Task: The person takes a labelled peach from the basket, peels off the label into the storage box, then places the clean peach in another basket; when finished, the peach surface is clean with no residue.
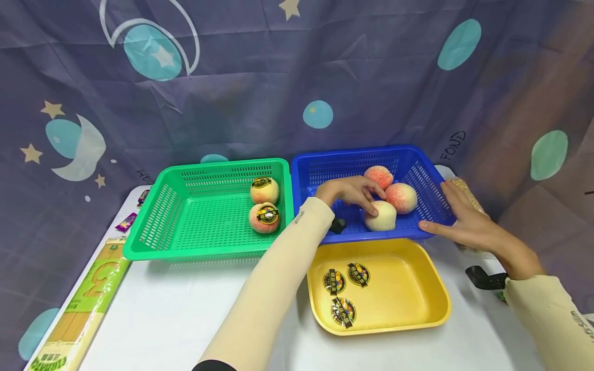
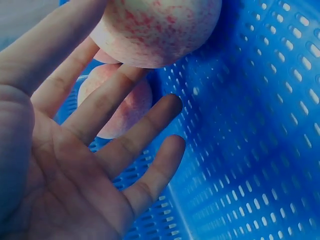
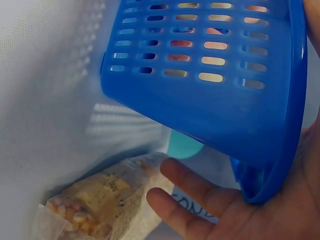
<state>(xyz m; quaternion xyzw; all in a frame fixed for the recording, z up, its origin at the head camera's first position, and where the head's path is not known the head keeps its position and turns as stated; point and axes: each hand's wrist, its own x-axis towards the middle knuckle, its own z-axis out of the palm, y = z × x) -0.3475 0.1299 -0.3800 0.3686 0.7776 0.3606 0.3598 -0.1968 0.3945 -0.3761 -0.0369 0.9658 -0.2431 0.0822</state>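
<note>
My left hand [image 1: 355, 190] reaches into the blue basket [image 1: 306, 170] and holds a pale peach [image 1: 382, 219] between thumb and fingertips. In the left wrist view, this peach [image 2: 160, 30] shows red speckles and hides some fingertips, while the ring and little fingers stretch out loosely. Beside it lie two redder peaches, one behind [image 1: 378, 176] and one to the right [image 1: 402, 199]. My right hand [image 1: 473, 229] rests against the basket's right rim. Two of its fingers [image 3: 190, 187] extend outside the wall in the right wrist view.
A green basket [image 1: 160, 206] at left holds two peaches with black-gold stickers. In front, a yellow tray [image 1: 394, 330] holds three round stickers [image 1: 343, 312]. A long green-yellow package [image 1: 93, 293] and small wrapped candies [image 1: 126, 222] lie left. A bag [image 3: 115, 195] lies right.
</note>
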